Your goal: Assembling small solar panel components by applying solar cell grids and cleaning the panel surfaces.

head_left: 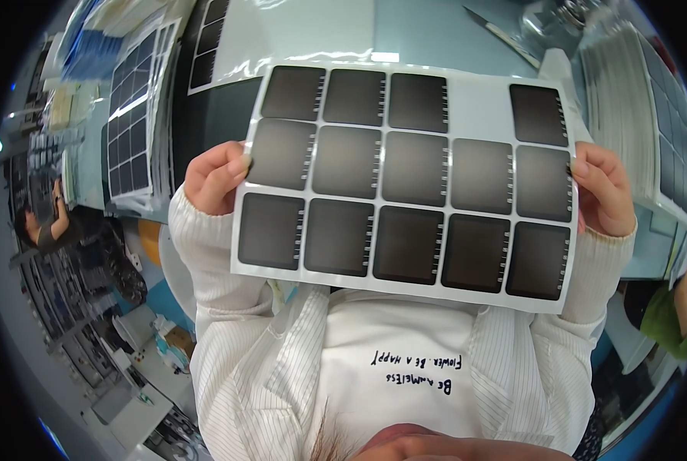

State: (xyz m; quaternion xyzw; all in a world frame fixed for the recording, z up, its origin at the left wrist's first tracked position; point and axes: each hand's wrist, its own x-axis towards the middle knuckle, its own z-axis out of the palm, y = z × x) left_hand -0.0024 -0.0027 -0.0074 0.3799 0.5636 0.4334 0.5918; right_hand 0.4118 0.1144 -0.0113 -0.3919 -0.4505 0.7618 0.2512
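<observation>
A white sticker sheet (pixel 445 137) with rows of dark, rounded square labels is held up in front of me. One place in its far row is bare white, with no dark square. My left hand (pixel 217 177) pinches the sheet's left edge between thumb and fingers. At the opposite edge, my right hand (pixel 603 188) grips it the same way, some fingers hidden behind the sheet. The sheet tilts slightly, its right side lower in the picture.
Stacks of similar sheets stand at the left (pixel 139 115) and right (pixel 628 115) of the table. Beyond lie a glossy clear film (pixel 305 34), a pointed knife-like tool (pixel 505 38) and a clear glass or plastic vessel (pixel 555 27). Other people sit at far left (pixel 51 223) and right (pixel 670 311).
</observation>
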